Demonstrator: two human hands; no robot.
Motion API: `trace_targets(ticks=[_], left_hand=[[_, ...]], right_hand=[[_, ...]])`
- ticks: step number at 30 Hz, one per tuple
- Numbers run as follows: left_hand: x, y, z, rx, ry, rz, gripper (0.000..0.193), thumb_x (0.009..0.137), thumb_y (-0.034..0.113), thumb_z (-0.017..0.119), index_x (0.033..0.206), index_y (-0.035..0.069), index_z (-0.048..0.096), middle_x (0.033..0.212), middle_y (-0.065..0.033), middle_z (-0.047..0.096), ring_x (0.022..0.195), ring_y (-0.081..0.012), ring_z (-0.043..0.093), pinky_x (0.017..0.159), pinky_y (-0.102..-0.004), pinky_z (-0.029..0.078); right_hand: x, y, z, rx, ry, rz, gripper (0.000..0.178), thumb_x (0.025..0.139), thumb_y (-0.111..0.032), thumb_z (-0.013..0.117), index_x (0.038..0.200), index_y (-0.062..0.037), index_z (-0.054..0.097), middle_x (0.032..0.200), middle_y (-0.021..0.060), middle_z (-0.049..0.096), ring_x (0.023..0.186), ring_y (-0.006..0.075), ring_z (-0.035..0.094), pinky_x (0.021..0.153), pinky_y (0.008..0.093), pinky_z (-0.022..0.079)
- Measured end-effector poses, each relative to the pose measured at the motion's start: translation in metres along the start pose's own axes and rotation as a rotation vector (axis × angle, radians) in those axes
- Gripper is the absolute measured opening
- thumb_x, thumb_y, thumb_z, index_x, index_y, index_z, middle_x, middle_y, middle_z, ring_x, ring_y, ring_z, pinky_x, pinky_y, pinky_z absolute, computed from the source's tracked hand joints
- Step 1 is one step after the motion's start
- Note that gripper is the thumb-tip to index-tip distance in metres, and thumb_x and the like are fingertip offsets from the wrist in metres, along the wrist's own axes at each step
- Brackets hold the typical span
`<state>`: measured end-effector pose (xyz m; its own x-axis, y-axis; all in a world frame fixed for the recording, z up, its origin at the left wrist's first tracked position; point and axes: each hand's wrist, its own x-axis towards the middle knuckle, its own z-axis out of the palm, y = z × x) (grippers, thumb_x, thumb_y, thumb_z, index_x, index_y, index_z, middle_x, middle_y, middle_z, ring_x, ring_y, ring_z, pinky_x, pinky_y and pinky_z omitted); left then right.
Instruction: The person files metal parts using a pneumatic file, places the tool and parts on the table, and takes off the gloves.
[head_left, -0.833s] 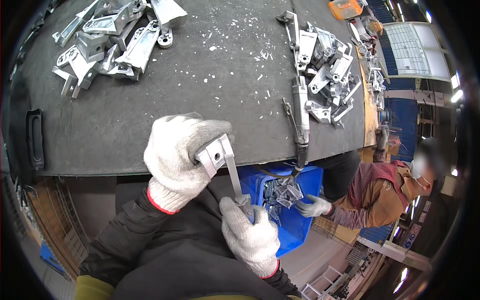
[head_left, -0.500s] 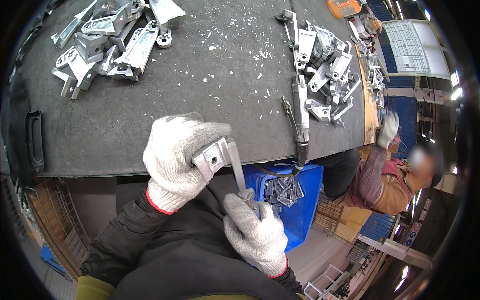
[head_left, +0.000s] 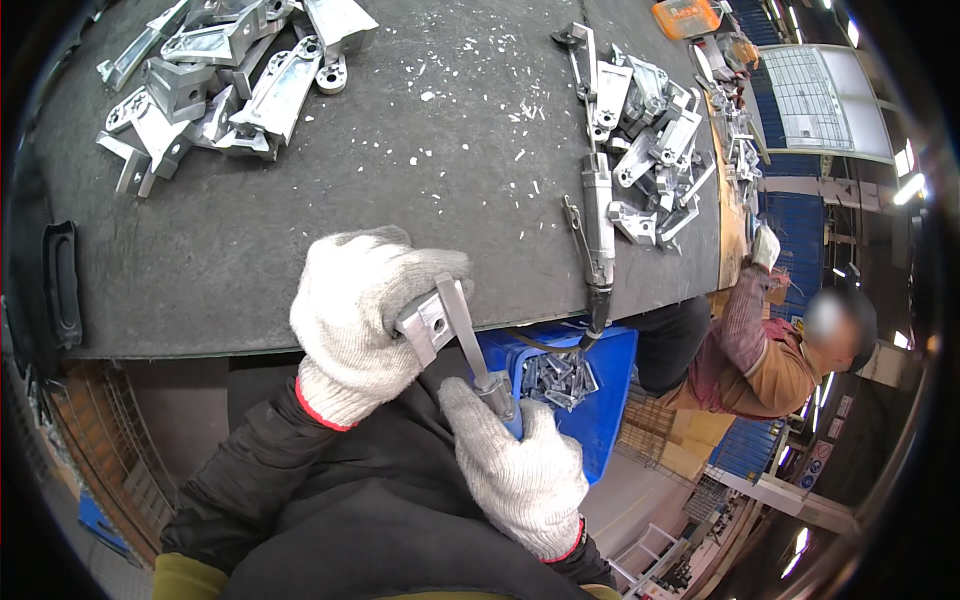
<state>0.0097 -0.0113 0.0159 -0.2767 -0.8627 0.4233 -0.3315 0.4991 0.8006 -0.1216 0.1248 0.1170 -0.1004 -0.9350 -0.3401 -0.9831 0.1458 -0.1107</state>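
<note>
Nearest the body, the right hand [head_left: 520, 475], in a white knit glove, had its fingers closed around the handle of a hand file [head_left: 470, 345], whose blade ran up against a small cast metal bracket [head_left: 425, 322]. The left hand [head_left: 365, 310] gripped that bracket just off the near edge of the grey surface [head_left: 440, 180]. Below sat a blue bin [head_left: 600, 390] of parts; farther off, a pneumatic tool [head_left: 597, 225] and piles of castings [head_left: 215, 85]

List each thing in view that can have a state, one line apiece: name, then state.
left hand: gloved, closed around the metal part
metal part: held at the table edge
right hand: gloved, gripping the file
file: laid against the part
air tool: lying on the table, untouched
blue bin: open, holding parts
</note>
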Motion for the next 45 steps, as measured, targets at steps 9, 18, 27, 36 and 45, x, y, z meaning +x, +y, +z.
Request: trace_targets(ticks=[9, 18, 27, 36, 45], left_hand=[[0.000, -0.005, 0.000, -0.037, -0.032, 0.004, 0.034, 0.066, 0.011, 0.080, 0.100, 0.010, 0.077, 0.087, -0.0039, 0.072, 0.091, -0.0250, 0.069, 0.089, -0.0370, 0.049], [-0.002, -0.003, 0.001, -0.015, -0.022, -0.017, 0.029, 0.088, 0.033, 0.055, 0.103, 0.018, 0.076, 0.096, 0.0008, 0.074, 0.093, -0.0272, 0.068, 0.093, -0.0412, 0.046], [-0.001, -0.002, 0.001, 0.019, 0.035, 0.025, 0.030, 0.070, 0.016, 0.079, 0.099, 0.012, 0.078, 0.093, -0.0023, 0.073, 0.095, -0.0248, 0.068, 0.092, -0.0374, 0.049], [-0.007, -0.005, 0.002, -0.011, 0.000, -0.013, 0.032, 0.068, 0.007, 0.081, 0.099, 0.009, 0.077, 0.098, -0.0034, 0.074, 0.098, -0.0225, 0.067, 0.090, -0.0359, 0.048], [-0.006, -0.002, 0.003, -0.131, -0.001, -0.095, 0.029, 0.077, 0.027, 0.073, 0.100, 0.011, 0.078, 0.087, -0.0054, 0.073, 0.094, -0.0313, 0.068, 0.091, -0.0417, 0.049]], right_hand=[[-0.006, -0.004, 0.000, 0.060, -0.005, 0.041, 0.051, 0.084, -0.015, 0.072, 0.130, -0.0354, 0.068, 0.095, 0.0071, 0.068, 0.067, 0.0310, 0.068, 0.055, 0.0410, 0.057], [-0.003, -0.006, 0.001, 0.006, -0.001, 0.018, 0.052, 0.083, -0.015, 0.071, 0.131, -0.0357, 0.068, 0.093, 0.0070, 0.067, 0.065, 0.0305, 0.067, 0.053, 0.0405, 0.056], [-0.003, -0.004, 0.000, 0.091, 0.010, 0.033, 0.058, 0.088, -0.017, 0.065, 0.140, -0.0436, 0.061, 0.087, 0.0115, 0.063, 0.056, 0.0310, 0.064, 0.050, 0.0411, 0.055], [-0.001, -0.007, -0.001, 0.108, 0.041, 0.032, 0.048, 0.079, -0.013, 0.080, 0.125, -0.0247, 0.073, 0.104, 0.0085, 0.075, 0.075, 0.0300, 0.070, 0.062, 0.0399, 0.060], [-0.004, 0.006, -0.011, 0.560, -0.121, -0.030, 0.054, 0.084, -0.022, 0.079, 0.135, -0.0309, 0.065, 0.090, 0.0148, 0.066, 0.065, 0.0350, 0.069, 0.056, 0.0424, 0.058]])
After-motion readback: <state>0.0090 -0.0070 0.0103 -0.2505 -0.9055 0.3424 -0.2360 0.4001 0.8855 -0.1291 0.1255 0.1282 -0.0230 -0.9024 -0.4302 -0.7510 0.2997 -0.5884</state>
